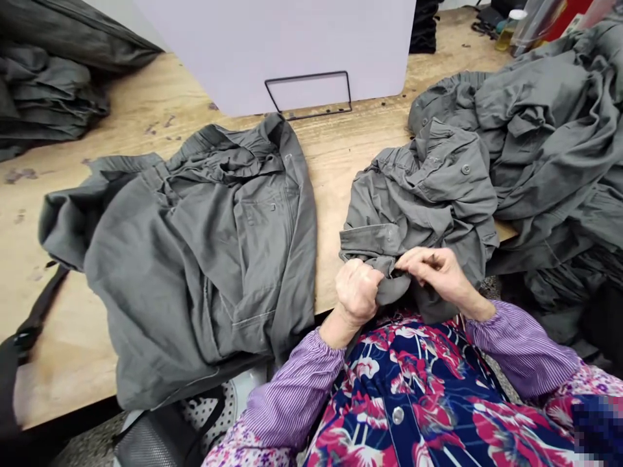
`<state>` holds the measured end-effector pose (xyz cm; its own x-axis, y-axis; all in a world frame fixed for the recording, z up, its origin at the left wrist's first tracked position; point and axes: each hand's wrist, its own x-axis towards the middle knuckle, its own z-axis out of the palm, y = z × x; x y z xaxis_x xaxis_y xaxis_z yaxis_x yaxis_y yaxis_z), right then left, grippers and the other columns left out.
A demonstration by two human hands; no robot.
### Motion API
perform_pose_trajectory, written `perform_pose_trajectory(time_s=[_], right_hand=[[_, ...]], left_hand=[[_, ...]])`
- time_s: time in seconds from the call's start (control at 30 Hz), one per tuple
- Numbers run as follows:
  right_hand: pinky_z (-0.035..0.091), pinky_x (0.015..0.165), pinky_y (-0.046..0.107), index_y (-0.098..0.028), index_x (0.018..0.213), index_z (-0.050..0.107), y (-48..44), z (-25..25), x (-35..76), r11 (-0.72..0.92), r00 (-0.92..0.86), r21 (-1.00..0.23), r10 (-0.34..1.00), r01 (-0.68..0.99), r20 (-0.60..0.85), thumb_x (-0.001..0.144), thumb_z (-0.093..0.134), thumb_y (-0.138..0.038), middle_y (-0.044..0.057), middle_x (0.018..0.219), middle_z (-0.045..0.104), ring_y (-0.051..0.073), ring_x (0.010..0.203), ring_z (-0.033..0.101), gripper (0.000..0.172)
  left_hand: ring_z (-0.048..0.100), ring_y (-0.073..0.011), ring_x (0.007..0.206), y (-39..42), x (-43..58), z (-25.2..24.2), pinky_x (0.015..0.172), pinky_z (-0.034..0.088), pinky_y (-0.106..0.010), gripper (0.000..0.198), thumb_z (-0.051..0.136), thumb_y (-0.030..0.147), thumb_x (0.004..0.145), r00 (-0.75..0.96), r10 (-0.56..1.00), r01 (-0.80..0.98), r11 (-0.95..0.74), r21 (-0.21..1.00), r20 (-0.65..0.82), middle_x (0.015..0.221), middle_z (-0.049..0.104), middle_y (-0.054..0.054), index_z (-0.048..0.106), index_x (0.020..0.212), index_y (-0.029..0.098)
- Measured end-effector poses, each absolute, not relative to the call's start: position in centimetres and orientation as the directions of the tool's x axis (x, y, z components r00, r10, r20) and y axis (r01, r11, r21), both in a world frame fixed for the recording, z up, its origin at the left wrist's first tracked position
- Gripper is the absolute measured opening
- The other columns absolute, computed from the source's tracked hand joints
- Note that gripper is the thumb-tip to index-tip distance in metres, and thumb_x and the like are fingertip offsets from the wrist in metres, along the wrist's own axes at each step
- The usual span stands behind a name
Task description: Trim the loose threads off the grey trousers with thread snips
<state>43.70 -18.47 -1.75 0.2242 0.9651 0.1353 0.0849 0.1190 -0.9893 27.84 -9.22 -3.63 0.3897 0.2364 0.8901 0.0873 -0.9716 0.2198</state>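
Note:
A bunched grey pair of trousers (428,201) lies at the table's front edge, with part of it hanging over toward my lap. A button shows on its upper right. My left hand (357,288) is closed in a fist around the cloth near its lower edge. Close beside it, my right hand (438,272) pinches the same fabric between thumb and fingers. Exactly what detail lies between the fingertips is too small to make out. To the left, another grey pair of trousers (195,246) with an elastic waistband is spread over the table and droops off its edge.
More grey garments are heaped at the right (549,130) and far left (43,91). A white board (302,52) stands behind a black wire stand (311,94) on the wooden table (160,110). A bottle (511,29) is at the back right. A black strap (43,305) lies front left.

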Motion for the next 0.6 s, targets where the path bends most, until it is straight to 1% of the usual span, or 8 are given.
perform_pose_trajectory(time_s=[0.07,0.1,0.17,0.27,0.33,0.4,0.47,0.6], right_hand=[[0.043,0.055,0.022,-0.016,0.074,0.066,-18.7,-0.6,44.1,0.132,0.345,-0.984,0.924,0.123,0.167,0.078,0.064,-0.03,0.004,0.078,0.066,0.011,0.065,0.057,0.014],[0.042,0.055,0.022,-0.017,0.075,0.066,-18.7,-0.1,44.1,0.126,0.365,-0.978,0.913,0.168,0.18,0.076,0.066,-0.029,0.004,0.076,0.065,0.011,0.065,0.056,0.012],[0.04,0.053,0.022,-0.016,0.08,0.067,-18.6,0.7,43.8,0.092,0.337,-0.963,0.925,0.253,0.177,0.075,0.066,-0.028,0.002,0.07,0.061,0.01,0.061,0.053,0.012],[0.032,0.046,0.021,-0.014,0.085,0.067,-18.4,0.9,42.7,0.059,0.254,-0.945,0.956,0.321,0.145,0.077,0.063,-0.029,-0.001,0.063,0.057,0.006,0.049,0.042,0.017],[0.03,0.046,0.021,-0.013,0.077,0.064,-18.2,0.6,41.9,0.067,0.243,-0.925,0.956,0.373,0.167,0.079,0.061,-0.03,-0.002,0.058,0.055,0.006,0.046,0.038,0.018],[0.029,0.047,0.021,-0.014,0.067,0.058,-18.0,0.3,41.3,0.068,0.262,-0.907,0.946,0.415,0.191,0.081,0.058,-0.031,-0.003,0.054,0.05,0.006,0.047,0.037,0.022],[0.029,0.048,0.021,-0.015,0.063,0.052,-17.7,0.0,41.0,0.056,0.288,-0.924,0.941,0.379,0.175,0.082,0.055,-0.031,-0.004,0.053,0.045,0.006,0.048,0.037,0.025],[0.029,0.047,0.02,-0.017,0.062,0.044,-17.4,0.0,41.3,0.032,0.379,-0.995,0.923,0.092,0.065,0.083,0.052,-0.031,-0.006,0.053,0.039,0.006,0.048,0.034,0.026]], left_hand=[[0.046,-0.0136,0.057,-9.7,27.4,-4.0,0.055,0.039,-0.027,0.01,0.043,0.008,0.078,0.39,0.254,0.074,-0.967,0.245,0.885,0.059,0.048,-0.002,0.05,0.079,0.016],[0.046,-0.0138,0.057,-9.9,27.3,-4.1,0.055,0.039,-0.028,0.01,0.043,0.008,0.078,0.392,0.259,0.073,-0.965,0.251,0.883,0.058,0.048,-0.002,0.05,0.079,0.016],[0.045,-0.014,0.057,-10.2,27.2,-4.2,0.055,0.039,-0.028,0.01,0.043,0.009,0.079,0.405,0.264,0.08,-0.964,0.254,0.875,0.057,0.046,-0.001,0.05,0.077,0.016],[0.044,-0.0139,0.056,-10.6,27.4,-4.3,0.056,0.038,-0.028,0.008,0.045,0.011,0.079,0.409,0.27,0.104,-0.963,0.25,0.872,0.056,0.044,-0.001,0.049,0.076,0.017],[0.044,-0.0139,0.056,-10.8,27.5,-4.3,0.056,0.039,-0.028,0.006,0.047,0.013,0.078,0.396,0.282,0.12,-0.959,0.255,0.874,0.056,0.045,0.0,0.049,0.076,0.018],[0.044,-0.0137,0.056,-11.1,27.6,-4.3,0.056,0.038,-0.028,0.005,0.049,0.014,0.078,0.369,0.314,0.153,-0.949,0.276,0.875,0.057,0.045,0.0,0.048,0.076,0.018],[0.043,-0.0129,0.054,-11.3,27.7,-4.3,0.054,0.037,-0.027,0.007,0.051,0.016,0.077,0.324,0.376,0.203,-0.924,0.325,0.868,0.056,0.044,0.001,0.046,0.073,0.019],[0.043,-0.0118,0.052,-11.7,27.8,-4.7,0.051,0.036,-0.025,0.012,0.056,0.02,0.077,0.218,0.487,0.231,-0.868,0.44,0.846,0.057,0.044,0.002,0.045,0.072,0.02]])
